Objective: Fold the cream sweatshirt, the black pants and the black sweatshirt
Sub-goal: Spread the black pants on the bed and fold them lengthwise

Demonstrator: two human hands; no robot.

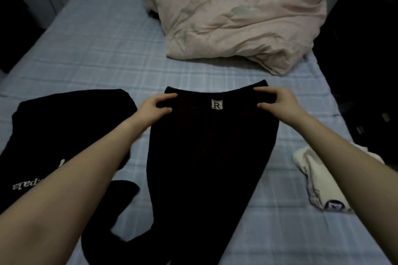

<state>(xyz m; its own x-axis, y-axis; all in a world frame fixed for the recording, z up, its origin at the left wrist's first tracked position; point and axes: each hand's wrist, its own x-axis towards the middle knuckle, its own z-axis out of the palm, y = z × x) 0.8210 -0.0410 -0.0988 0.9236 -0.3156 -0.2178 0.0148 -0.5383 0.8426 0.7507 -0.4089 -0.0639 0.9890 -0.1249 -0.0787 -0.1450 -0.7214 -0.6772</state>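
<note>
Leg end of the black pants [206,157] runs off the bottom edge, closest to the camera. The pants lie lengthwise on the bed [97,49], waistband [234,89] at the far end, and a white label with an R [216,104] shows just below it. One leg looks laid over the other, can't confirm.

Left hand [155,106] pinches the left waistband corner, its fingers [165,97] curled over the top edge with the thumb below. Right hand [277,101] does the same on the right corner, its fingers [262,90] clamped on the band. Both hands grip cloth, neither is spread flat.

Handling, as a judgement: soft knit, light, limp, no stiffness, so it will sag and drag anywhere unsupported. Not fragile and not slippery on the cotton sheet. The waistband is the thickest, firmest edge and the best place to hold. Take the two corners as now, or one hand on the band and one at mid-leg for the fold.

Black sweatshirt [64,127] lies to the left, just beside the pants, loosely spread with white lettering up and a sleeve trailing near the pant legs. It looks unfolded. Cream sweatshirt [318,178] sits to the right, apart from the pants, in a compact bundle partly hidden by the right forearm. It is probably already folded.

Crumpled pale duvet [237,13] is heaped at the far end of the bed. Dark heap [355,71] at the right edge, unclear what.
</note>
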